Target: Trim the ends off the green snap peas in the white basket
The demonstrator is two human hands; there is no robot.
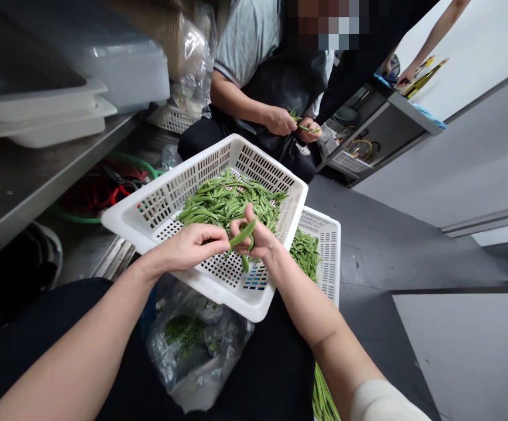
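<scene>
The person wears black trousers (275,362) and an off-white sleeve (381,402) ending near the right elbow; the 2 hands (190,247) are bare.

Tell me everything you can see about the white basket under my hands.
The white basket looks like plastic: rectangular, smooth-rimmed, with slotted walls and floor. It rests open side up, turned diagonally. Green pods lie heaped inside on its floor. Your left hand and right hand are above it; I can't tell whether they touch it.

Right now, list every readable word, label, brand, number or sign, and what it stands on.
No text can be read.
Upper white basket, green pods, clear plastic bag: no legible text.
Green bottle, upper right: any marking is too small to read.
</scene>
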